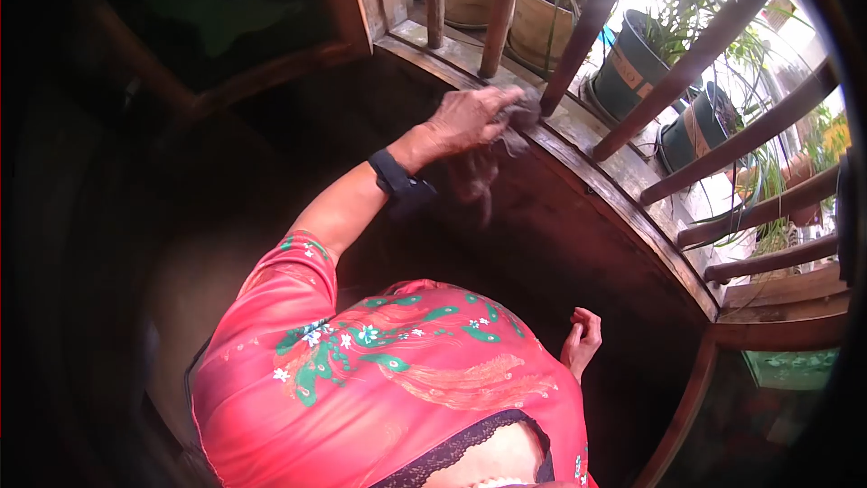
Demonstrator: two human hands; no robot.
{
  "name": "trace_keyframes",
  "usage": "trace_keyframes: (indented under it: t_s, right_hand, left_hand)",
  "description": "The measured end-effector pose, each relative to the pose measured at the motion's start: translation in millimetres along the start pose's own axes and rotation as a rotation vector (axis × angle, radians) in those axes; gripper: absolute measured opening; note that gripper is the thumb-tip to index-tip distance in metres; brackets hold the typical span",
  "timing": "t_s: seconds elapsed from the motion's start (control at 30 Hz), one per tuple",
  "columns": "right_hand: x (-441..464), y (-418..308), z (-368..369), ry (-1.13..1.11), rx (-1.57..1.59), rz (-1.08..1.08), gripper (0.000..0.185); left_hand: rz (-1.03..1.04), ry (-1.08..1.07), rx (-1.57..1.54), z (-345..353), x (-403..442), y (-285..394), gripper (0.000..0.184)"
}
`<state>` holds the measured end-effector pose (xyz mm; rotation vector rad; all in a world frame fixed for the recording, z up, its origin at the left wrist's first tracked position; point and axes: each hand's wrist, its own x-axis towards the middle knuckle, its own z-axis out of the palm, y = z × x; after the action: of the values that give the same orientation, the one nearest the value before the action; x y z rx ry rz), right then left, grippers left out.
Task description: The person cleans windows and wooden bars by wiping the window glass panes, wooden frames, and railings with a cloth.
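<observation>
My left hand (465, 120) is closed around a crumpled grey cloth (521, 111), pressed to the wooden window sill (564, 149) near the foot of a bar. A loose end of the cloth hangs below the sill, slightly blurred. A dark band circles my left wrist. My right hand (583, 340) is held low beside my body on the right, fingers curled in and no object visible in them. It is apart from the sill.
Upright wooden bars (591, 23) rise from the sill. Behind them stand potted plants, among them a tan pot (540, 29) and a dark green pot (629, 68). A dark-framed window panel (194, 100) is at the upper left, another frame (685, 398) at the lower right.
</observation>
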<state>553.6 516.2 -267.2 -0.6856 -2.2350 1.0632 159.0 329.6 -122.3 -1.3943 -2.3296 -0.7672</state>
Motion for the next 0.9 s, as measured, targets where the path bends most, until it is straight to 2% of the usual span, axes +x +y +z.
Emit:
trace_keyframes:
  t_s: [0.07,0.2,0.3,0.33,0.4,0.43,0.47,0.53,0.57,0.67,0.7,0.73,0.77,0.8,0.83,0.87,0.9]
  right_hand:
    - [0.5,0.0,0.6,-0.006,-0.018,-0.011,0.027]
    - [-6.4,4.8,1.2,-0.003,-0.001,0.01,0.028]
    - [-11.6,9.4,0.8,0.003,-0.003,0.034,0.028]
    - [-12.5,9.9,0.9,0.003,-0.002,0.048,0.028]
    - [-12.4,10.8,2.1,0.0,0.001,0.063,0.028]
    - [-11.5,11.6,2.3,-0.005,0.006,0.055,0.028]
    - [-10.8,11.3,2.4,-0.013,0.011,0.048,0.028]
    - [-9.4,8.1,1.8,-0.019,0.008,0.038,0.028]
    - [-5.9,6.4,2.3,-0.017,0.004,0.024,0.028]
    - [-6.5,3.5,-1.0,-0.003,0.007,0.038,0.029]
    - [-5.1,4.8,-1.2,0.009,0.006,0.042,0.029]
    - [-5.6,6.3,-3.9,0.001,-0.012,0.026,0.028]
    - [-10.9,8.8,-8.9,0.007,-0.04,0.027,0.027]
    - [-12.3,17.2,-8.7,0.031,-0.078,0.033,0.024]
    - [-12.1,22.1,-6.7,0.075,-0.061,0.053,0.022]
    - [-13.6,21.6,-14.3,0.097,-0.083,0.075,0.02]
    - [-14.7,21.3,-22.7,0.134,-0.101,0.063,0.019]
  left_hand:
    - [-0.018,0.047,0.079,-13.0,-10.3,-25.2,0.052]
    - [-0.348,0.168,0.288,-36.1,-28.5,-87.9,0.054]
    - [-0.415,0.279,0.39,-47.4,-30.3,-120.7,0.051]
    - [-0.41,0.282,0.393,-52.4,-22.9,-121.2,0.051]
    - [-0.31,0.506,0.301,-58.5,-2.0,-125.5,0.052]
    - [-0.279,0.551,0.308,-61.0,12.4,-131.2,0.054]
    - [-0.168,0.646,0.312,-63.0,26.9,-137.0,0.045]
    - [-0.469,0.396,0.45,-66.5,42.6,-141.4,0.043]
    - [-0.312,0.494,0.53,-50.6,45.4,-165.6,0.032]
    - [-0.522,0.295,0.576,-18.5,36.0,-166.9,0.033]
    - [-0.595,0.245,0.504,-20.1,32.1,-169.1,0.036]
    - [-0.548,0.285,0.361,-26.4,22.2,-169.7,0.037]
    - [-0.633,0.156,0.344,-44.4,18.4,-145.2,0.038]
    - [-0.548,0.21,0.36,-41.4,11.6,-145.4,0.036]
    - [-0.535,0.106,0.332,-51.0,8.4,-112.3,0.039]
    - [-0.455,0.13,0.185,-48.0,-1.6,-102.7,0.046]
    - [-0.401,0.09,0.234,-41.2,-13.1,-99.9,0.052]
